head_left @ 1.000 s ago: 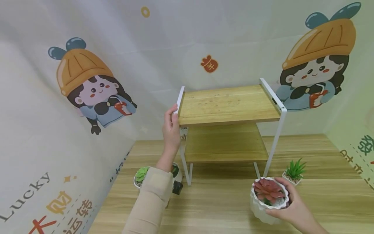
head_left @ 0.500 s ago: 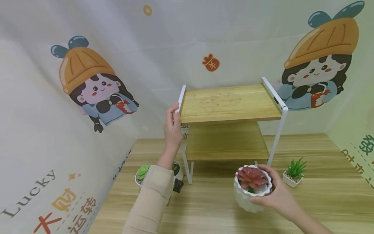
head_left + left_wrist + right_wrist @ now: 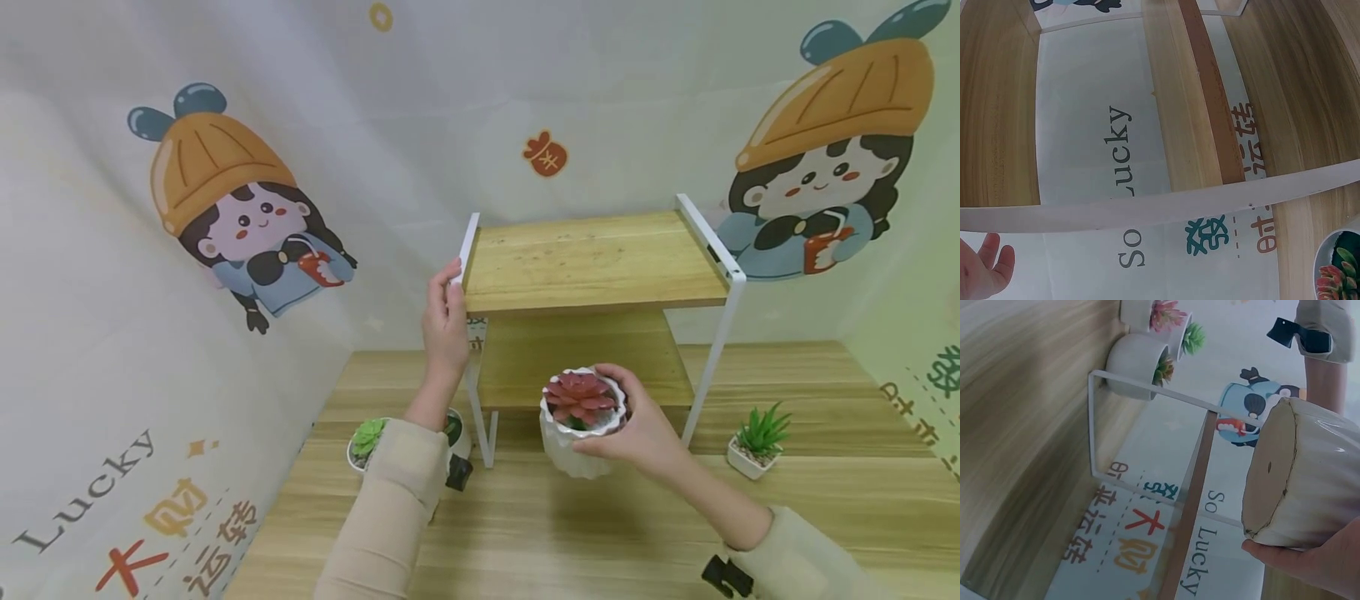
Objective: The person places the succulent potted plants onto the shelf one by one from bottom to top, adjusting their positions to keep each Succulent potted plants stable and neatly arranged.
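My right hand (image 3: 641, 425) grips a white ribbed flowerpot (image 3: 573, 458) with a dark red artificial succulent (image 3: 579, 398), fingers round its far side and thumb on its near side. In the head view it hangs above the table, overlapping the front edge of the lower board (image 3: 517, 367). Its flat base (image 3: 1269, 472) shows in the right wrist view. My left hand (image 3: 445, 337) holds the white metal frame of a two-tier wooden shelf (image 3: 592, 258) at its upper left front corner. In the left wrist view, its fingertips (image 3: 1004, 265) are right by the frame rail (image 3: 1147, 214).
A small square pot with a spiky green plant (image 3: 753, 446) stands right of the shelf. Left of it, partly behind my sleeve, are a pale green succulent (image 3: 367, 437) and another white pot (image 3: 457, 437). Printed cloth (image 3: 420, 100) hangs behind the wooden table (image 3: 525, 533).
My right hand has carried the red succulent's pot leftward and away from me, from the right front to before the shelf's lower board. The left hand stays on the frame.
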`<state>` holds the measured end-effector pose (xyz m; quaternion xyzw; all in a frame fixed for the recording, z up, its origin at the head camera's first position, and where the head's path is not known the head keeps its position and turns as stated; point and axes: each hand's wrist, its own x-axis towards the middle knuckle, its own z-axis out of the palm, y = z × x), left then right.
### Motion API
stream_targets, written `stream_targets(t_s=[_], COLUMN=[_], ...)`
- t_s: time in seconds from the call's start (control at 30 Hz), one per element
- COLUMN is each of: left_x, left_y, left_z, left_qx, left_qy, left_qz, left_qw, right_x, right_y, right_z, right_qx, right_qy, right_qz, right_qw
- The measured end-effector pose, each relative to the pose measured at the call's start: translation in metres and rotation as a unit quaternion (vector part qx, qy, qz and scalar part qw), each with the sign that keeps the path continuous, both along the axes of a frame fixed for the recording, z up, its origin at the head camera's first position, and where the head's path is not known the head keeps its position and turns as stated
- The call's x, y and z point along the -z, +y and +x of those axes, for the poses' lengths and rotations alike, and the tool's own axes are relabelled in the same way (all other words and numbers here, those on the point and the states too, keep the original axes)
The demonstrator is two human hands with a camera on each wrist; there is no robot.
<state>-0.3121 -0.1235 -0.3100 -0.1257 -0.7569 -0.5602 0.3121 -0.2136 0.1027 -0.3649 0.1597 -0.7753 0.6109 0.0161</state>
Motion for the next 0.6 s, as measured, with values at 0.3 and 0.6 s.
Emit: stream_targets(t_s=[0.3, 0.6], left_x=[0.002, 0.003], left_y=[0.0, 0.001], left_z=[-0.002, -0.003], left_qx=[-0.013, -0.01], left_qy=[0.016, 0.016], left_qz=[-0.003, 0.009], left_qw=[0.9998, 0.9998], right_x=[-0.009, -0.009], right_y=[-0.029, -0.054], right_z=[-0.038, -0.07], right_qx=[-0.01, 0.006], right_qy=[0.011, 0.049], right_qz=[-0.001, 0.007], right_qw=[1.0, 0.999])
